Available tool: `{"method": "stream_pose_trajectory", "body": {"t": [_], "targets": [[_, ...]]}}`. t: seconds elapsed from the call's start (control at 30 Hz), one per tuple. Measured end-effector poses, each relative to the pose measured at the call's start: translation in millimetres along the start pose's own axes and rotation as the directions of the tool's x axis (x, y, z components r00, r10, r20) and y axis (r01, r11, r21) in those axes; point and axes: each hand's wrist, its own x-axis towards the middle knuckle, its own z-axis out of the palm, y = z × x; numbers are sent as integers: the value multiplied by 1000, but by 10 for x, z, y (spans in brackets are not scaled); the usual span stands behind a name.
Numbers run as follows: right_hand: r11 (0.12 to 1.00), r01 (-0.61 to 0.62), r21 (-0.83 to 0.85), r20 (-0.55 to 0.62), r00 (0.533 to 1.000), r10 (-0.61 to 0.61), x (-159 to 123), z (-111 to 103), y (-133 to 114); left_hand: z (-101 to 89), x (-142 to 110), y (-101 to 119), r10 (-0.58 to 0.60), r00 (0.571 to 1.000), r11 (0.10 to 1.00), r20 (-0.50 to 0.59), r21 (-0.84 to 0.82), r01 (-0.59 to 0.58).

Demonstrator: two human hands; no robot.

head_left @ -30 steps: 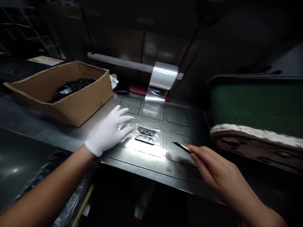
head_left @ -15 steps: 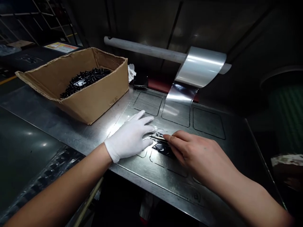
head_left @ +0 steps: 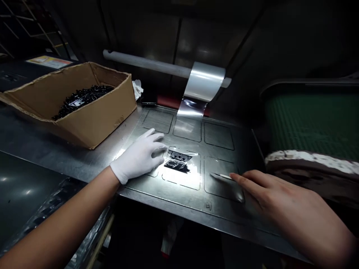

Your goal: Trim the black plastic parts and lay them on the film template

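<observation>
One slim tool (head_left: 223, 176) pinched between the fingers of the right hand (head_left: 276, 200), and the gloved left hand (head_left: 140, 157) has its fingers loosely spread, just beside two black pieces (head_left: 176, 166) lying on the tabletop (head_left: 150, 192)! Beyond stands a carton (head_left: 112, 121), then a film roll (head_left: 206, 83) on its rod (head_left: 146, 64).

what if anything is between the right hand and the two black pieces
Nothing visible except the tool in the right hand, pointing toward the black pieces over the plate. The left hand is on their far side.
</observation>
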Motion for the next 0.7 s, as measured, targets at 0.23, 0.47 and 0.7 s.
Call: {"method": "stream_pose_trajectory", "body": {"t": [0.23, 0.47, 0.7], "targets": [[984, -162, -80, -119, 981, 152, -480, 528, -65, 82, 10, 410, 383, 917, 874, 112, 276, -400], [945, -288, 157, -325, 888, 325, -543, 846, -146, 310, -6, 590, 342, 938, 835, 58, 440, -331], [916, -310, 257, -388, 835, 391, -554, 737, -188, 247, -565, 505, 325, 904, 925, -278, 290, -244]]}}
